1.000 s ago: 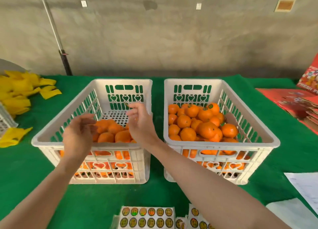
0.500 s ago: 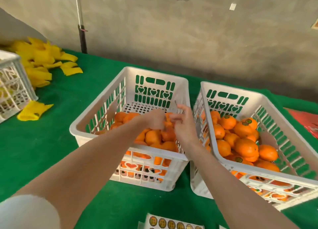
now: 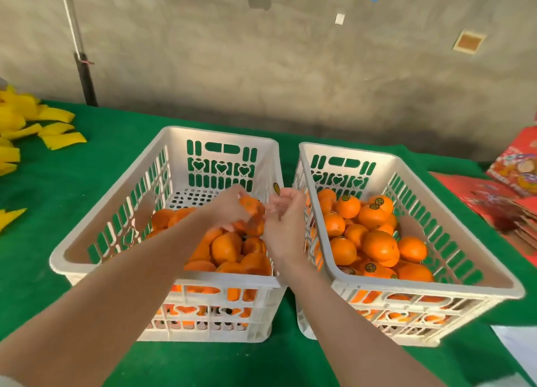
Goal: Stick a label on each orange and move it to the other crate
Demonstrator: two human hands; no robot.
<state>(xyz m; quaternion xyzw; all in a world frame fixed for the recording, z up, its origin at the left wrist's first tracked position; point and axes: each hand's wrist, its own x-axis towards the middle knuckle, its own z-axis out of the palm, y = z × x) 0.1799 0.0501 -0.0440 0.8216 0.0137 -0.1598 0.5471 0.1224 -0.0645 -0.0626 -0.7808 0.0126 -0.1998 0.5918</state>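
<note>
- Where a green cloth point(image 3: 72, 183) covers the table, two white slotted crates stand side by side, nearly touching.
- The left crate point(image 3: 226, 279) is about half full: a heap of unlabelled oranges point(image 3: 226, 247) fills its near part, and the perforated floor shows bare at the far end.
- The right crate point(image 3: 348, 152) holds a fuller heap of oranges point(image 3: 377, 244), several with a round dark sticker on top.
- Red printed boxes point(image 3: 494, 200) lie flat in a stack at the table's right edge, well apart from the crates.
- Yellow pieces point(image 3: 58, 136) lie scattered on the cloth at the far left.
- The left hand point(image 3: 226, 212) is above the left crate's heap, near the crate's right wall, with its fingers curled round one orange point(image 3: 250, 206) lifted clear of the others.
- The right hand point(image 3: 286, 227) is over the gap between the crates, just beside that orange, seen from the back with its fingers curled.
- A small round label point(image 3: 276, 188) stands up at the tip of the right hand's fingers, held there near the orange but not touching it.
</note>
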